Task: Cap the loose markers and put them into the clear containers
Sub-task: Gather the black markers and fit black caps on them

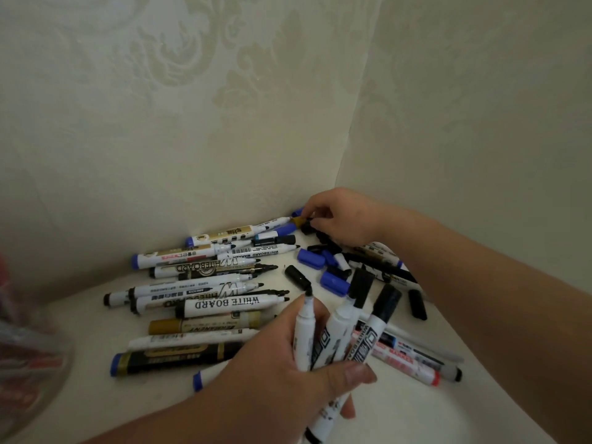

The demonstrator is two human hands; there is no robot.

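The left grip [288, 363] clasps three markers [339, 328], long axes upright, one tip [309, 292] bare; the right grip [342, 219], well beyond it, fingers black caps [308, 228], hold undeterminable.

Likely home: damask wallpaper [198, 75] meeting at room corner.

Pale patterned wallpaper [224, 91] (floral relief) meets a white tabletop [432, 418] in a corner.

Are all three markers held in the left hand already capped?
No, in the left hand the leftmost marker shows a bare tip, while the other two markers wear black caps.
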